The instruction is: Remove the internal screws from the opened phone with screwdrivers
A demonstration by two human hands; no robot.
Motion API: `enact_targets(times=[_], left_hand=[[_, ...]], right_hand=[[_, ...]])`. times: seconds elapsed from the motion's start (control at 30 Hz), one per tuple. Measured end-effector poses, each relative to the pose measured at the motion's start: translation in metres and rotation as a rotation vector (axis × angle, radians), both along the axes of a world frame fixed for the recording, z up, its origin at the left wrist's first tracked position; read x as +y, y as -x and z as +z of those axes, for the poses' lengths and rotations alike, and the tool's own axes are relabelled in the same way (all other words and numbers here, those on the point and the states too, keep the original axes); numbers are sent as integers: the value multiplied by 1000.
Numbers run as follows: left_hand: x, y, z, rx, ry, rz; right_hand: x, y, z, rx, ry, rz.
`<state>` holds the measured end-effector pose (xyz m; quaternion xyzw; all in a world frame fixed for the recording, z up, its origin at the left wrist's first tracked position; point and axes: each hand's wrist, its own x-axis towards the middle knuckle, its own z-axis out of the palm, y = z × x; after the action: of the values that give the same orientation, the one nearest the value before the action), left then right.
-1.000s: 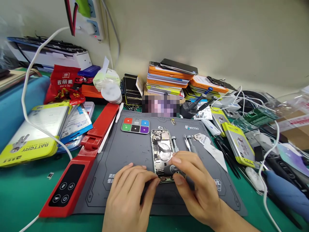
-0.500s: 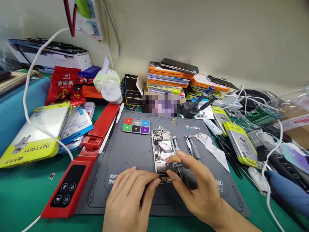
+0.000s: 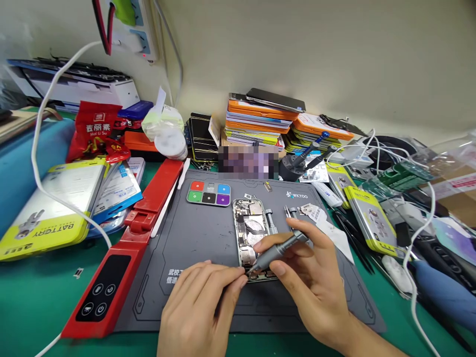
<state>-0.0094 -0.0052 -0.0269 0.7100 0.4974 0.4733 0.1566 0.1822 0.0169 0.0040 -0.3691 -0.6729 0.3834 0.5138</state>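
Right now I am resting my left hand on the grey work mat, its fingers curled, with the fingertips pinched together against the near left corner of the opened phone; whether something tiny is sitting between those fingertips I cannot tell. I am gripping a grey screwdriver in my right hand, thumb and fingers wrapped around its shaft, and its tip is pointing down at the phone's near end, just beside my left fingertips. The phone is lying face down and open in the middle of the mat, its innards showing.

Just beyond it, a metal bit and tweezers are lying on the mat to the right, and a small tray with coloured squares is sitting to the left. A long red tool is lying along the mat's left edge on the green table. Further left, a yellow battery box and a red snack bag are resting; to the right, another yellow pack and white cables are tangling about. At the back, a stack of orange boxes is standing against the wall.
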Motion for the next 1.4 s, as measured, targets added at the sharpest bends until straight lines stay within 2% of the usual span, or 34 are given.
enact_targets(times=[0.2, 0.33, 0.5, 0.83, 1.4], left_hand=[[2, 4, -1, 85, -37, -41], [1, 4, -1, 46, 5, 7], [2, 8, 0, 128, -36, -51], [1, 12, 3, 131, -20, -69], [-4, 0, 6, -35, 74, -22]], right_hand=[[0, -1, 0, 2, 30, -9], [3, -1, 2, 54, 47, 13], [5, -1, 5, 88, 73, 8], [7, 0, 3, 112, 91, 37], [9, -2, 3, 180, 150, 72]])
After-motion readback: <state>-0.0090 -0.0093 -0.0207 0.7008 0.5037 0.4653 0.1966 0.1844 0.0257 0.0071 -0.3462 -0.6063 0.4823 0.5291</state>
